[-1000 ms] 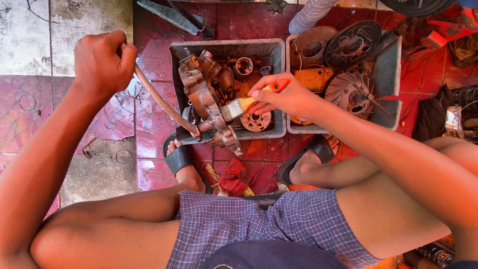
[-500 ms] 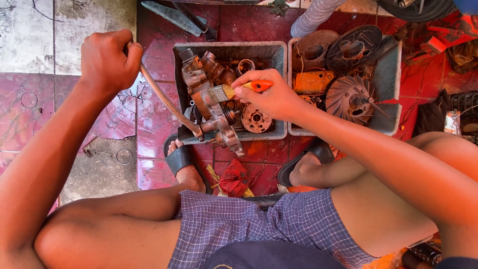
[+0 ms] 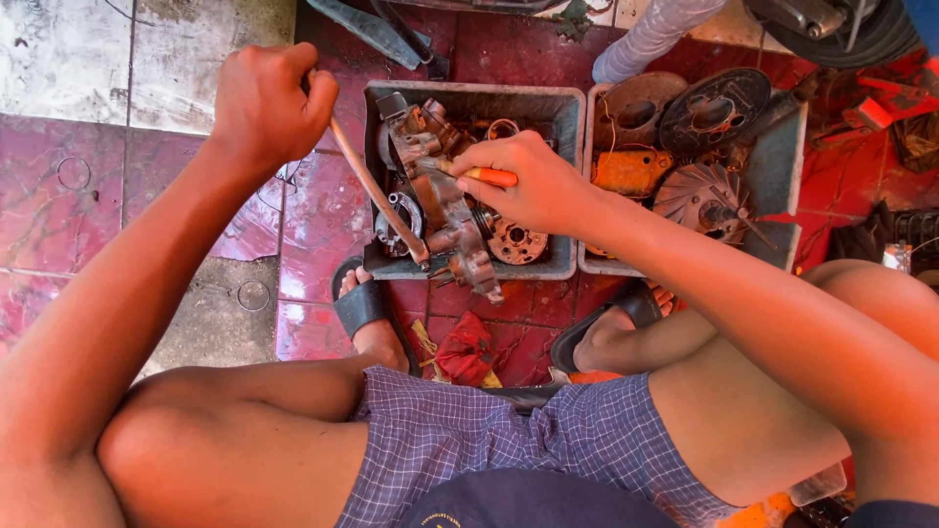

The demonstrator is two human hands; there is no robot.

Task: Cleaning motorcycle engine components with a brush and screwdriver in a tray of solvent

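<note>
Over grey tray point(image 3: 562, 103), orange-handled brush point(image 3: 489, 176).

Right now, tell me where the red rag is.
In the head view the red rag lies crumpled on the red floor tiles between the person's two sandalled feet, just below the left grey tray holding the engine part.

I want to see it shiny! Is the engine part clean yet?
Not yet. The engine part sits in the grey tray, still brown and grimy. The right hand works an orange-handled brush on it; the left hand holds a hose to it.
</note>
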